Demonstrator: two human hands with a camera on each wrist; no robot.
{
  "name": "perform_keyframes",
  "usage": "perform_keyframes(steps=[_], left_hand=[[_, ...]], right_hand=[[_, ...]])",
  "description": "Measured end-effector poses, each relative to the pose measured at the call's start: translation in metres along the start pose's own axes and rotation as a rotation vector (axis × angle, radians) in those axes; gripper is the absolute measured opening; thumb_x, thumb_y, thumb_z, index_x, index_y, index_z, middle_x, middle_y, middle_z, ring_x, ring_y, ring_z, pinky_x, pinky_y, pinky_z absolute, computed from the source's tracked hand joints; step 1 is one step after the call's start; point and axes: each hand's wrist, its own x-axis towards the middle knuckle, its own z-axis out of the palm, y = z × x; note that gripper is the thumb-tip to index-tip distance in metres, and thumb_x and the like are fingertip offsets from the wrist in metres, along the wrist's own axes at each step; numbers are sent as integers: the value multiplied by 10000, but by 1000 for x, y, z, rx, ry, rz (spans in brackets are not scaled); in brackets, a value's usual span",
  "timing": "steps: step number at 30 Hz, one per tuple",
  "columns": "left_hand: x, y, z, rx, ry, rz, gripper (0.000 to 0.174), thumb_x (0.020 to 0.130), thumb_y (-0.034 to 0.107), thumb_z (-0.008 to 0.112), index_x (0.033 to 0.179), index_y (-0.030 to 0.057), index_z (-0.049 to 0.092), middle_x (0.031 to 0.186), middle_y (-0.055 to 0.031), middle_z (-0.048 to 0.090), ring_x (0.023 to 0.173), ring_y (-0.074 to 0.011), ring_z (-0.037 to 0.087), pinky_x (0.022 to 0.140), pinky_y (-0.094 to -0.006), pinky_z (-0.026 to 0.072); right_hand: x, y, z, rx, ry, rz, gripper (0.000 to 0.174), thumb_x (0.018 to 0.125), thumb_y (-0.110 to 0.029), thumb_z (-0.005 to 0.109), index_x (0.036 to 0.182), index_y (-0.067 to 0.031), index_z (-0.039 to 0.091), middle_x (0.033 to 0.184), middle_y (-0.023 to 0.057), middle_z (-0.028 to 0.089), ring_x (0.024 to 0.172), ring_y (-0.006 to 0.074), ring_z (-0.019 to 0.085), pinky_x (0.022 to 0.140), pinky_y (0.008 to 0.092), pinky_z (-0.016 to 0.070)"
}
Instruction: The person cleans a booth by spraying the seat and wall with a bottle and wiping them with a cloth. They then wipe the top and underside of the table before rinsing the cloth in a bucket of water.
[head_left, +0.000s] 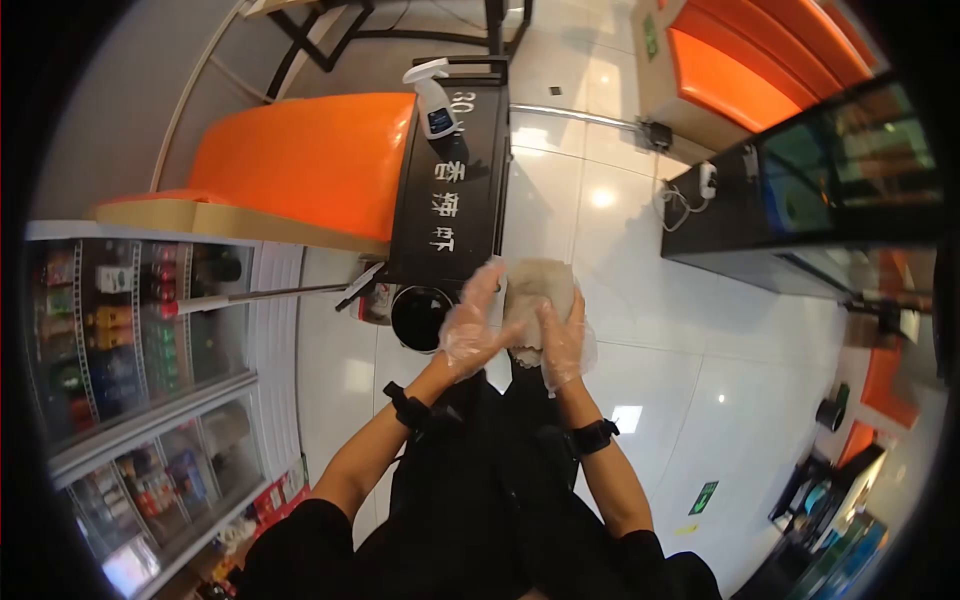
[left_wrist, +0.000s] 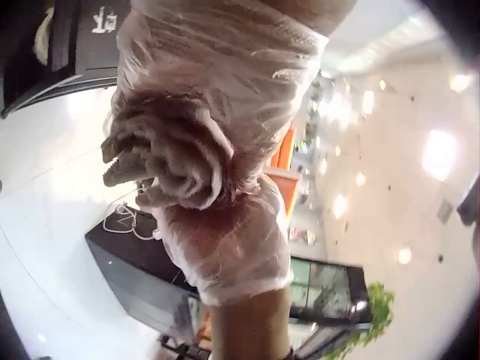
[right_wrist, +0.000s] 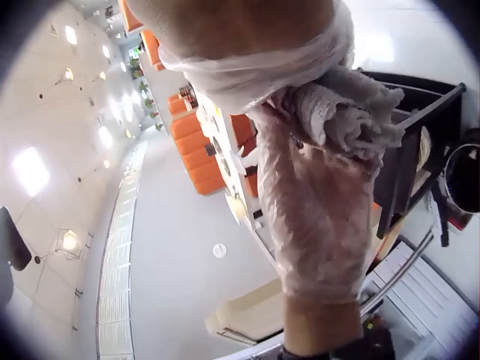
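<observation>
A folded grey-beige cloth (head_left: 538,285) is held in front of the body, at the height of both hands. My right hand (head_left: 562,335), in a clear plastic glove, grips it from the right with the thumb across its face. Close on the cloth's left side is my gloved left hand (head_left: 478,325), its fingers fairly straight and the thumb pointing toward the cloth. In the left wrist view the cloth (left_wrist: 176,154) shows its bunched, layered edge between the two gloves. The right wrist view shows the rolled cloth (right_wrist: 345,112) above the left palm (right_wrist: 319,217).
A black cart (head_left: 470,200) with white lettering carries a spray bottle (head_left: 434,105). Beside it stand a black bucket (head_left: 420,318) and a long pole (head_left: 270,294). An orange bench (head_left: 300,165) and drinks fridge (head_left: 150,340) line the left; a dark glass-fronted cabinet (head_left: 720,220) stands right.
</observation>
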Motion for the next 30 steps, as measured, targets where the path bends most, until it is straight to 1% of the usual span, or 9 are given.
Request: perform_keyframes(steps=[5, 6, 8, 10, 13, 14, 15, 24, 30], left_hand=[[45, -1, 27, -457, 32, -268, 1067, 849, 415, 815, 1631, 74, 174, 1676, -157, 212, 1559, -267, 189, 1248, -348, 206], [53, -16, 32, -431, 174, -199, 987, 814, 357, 837, 1582, 66, 290, 1566, -169, 396, 1441, -268, 408, 1176, -364, 361], [69, -5, 19, -420, 176, -389, 946, 811, 333, 830, 1566, 88, 316, 1499, -159, 474, 1362, -269, 488, 1119, -371, 418], [75, -27, 19, -393, 261, -455, 819, 801, 267, 797, 1503, 128, 399, 1269, -129, 657, 1119, -270, 655, 950, -384, 533], [98, -96, 10, -163, 319, -489, 752, 780, 286, 742, 1463, 117, 474, 1233, -194, 666, 1110, -322, 664, 964, -388, 531], [108, -138, 5, -172, 356, -371, 757, 759, 308, 734, 1460, 155, 493, 1228, -188, 671, 1116, -333, 664, 970, -413, 536], [137, -93, -21, 67, 369, -567, 739, 753, 315, 745, 1446, 200, 515, 1278, -160, 640, 1122, -346, 664, 971, -434, 541], [326, -146, -42, 620, 284, -61, 699, 823, 70, 723, 1452, 248, 475, 1473, -174, 466, 1120, -451, 619, 949, -475, 548], [273, -173, -24, 839, -185, 128, 723, 825, -76, 526, 1443, 299, 539, 1432, -155, 520, 1074, -432, 634, 929, -486, 573]], right_hand=[[54, -3, 5, 3, -244, 45, 546, 1071, -385, 486, 1463, -6, 473, 1312, 169, 623, 1174, 258, 611, 990, 377, 499], [59, -24, 7, -96, -353, 223, 534, 1078, -420, 451, 1431, -23, 508, 1237, 160, 667, 1101, 278, 646, 948, 394, 507], [73, -20, 12, -203, -472, 410, 535, 1084, -454, 415, 1399, -41, 543, 1162, 151, 712, 1028, 297, 682, 906, 410, 515], [88, 17, 22, -450, -485, -207, 486, 1076, -458, 430, 1353, -88, 580, 1034, 137, 743, 898, 353, 695, 820, 453, 520], [103, -23, 30, -649, -520, -209, 451, 1067, -460, 444, 1322, -132, 619, 1097, 146, 727, 947, 375, 687, 834, 452, 531], [110, -24, 29, -624, -515, -155, 536, 1089, -464, 462, 1348, -26, 629, 1211, 68, 732, 1031, 133, 677, 938, 291, 518], [120, -23, 27, -629, -507, -146, 536, 1089, -464, 462, 1348, -26, 629, 1211, 68, 732, 1031, 133, 677, 938, 291, 518], [205, 1, -22, -396, -245, 144, 551, 1107, -454, 401, 1445, -36, 519, 1291, 123, 648, 1162, 207, 607, 1004, 351, 483], [266, 10, -27, -448, -183, 126, 517, 1093, -415, 471, 1422, -23, 543, 1292, 144, 656, 1154, 203, 613, 1011, 339, 480]])
